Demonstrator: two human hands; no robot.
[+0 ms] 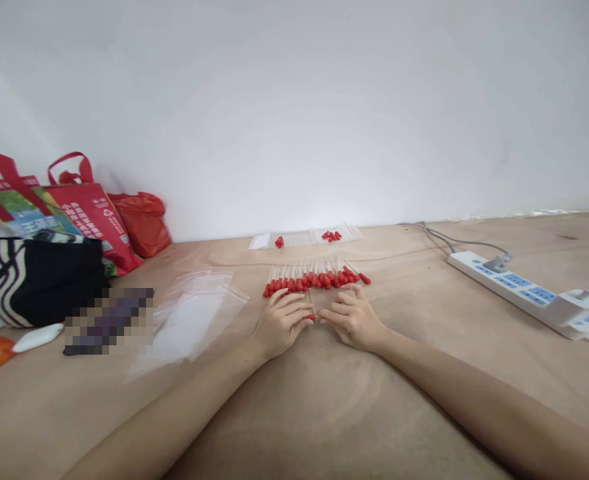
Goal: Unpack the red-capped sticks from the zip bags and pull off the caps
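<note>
My left hand [284, 321] is closed, its thumb and fingertips pinching a pale stick with a red tip [311, 318] just above the table. Opposite it, my right hand [353, 319] has its fingers curled and pressed together, with the fingertips right beside that stick. Whatever lies between them is too small to make out. Just beyond both hands lies a row of several red-tipped pale sticks [319, 279], red ends toward me, packed side by side. At the back of the table, small red pieces [331, 236] rest on clear plastic bags [299, 240].
Left of my hands lie flat clear zip bags [189, 320]. Farther left are a black striped pouch [54, 277], red shopping bags [91, 220], a white oval object [38, 338] and a pixelated patch. A white power strip [519, 287] with plugs and cables lies at right. A wall stands behind.
</note>
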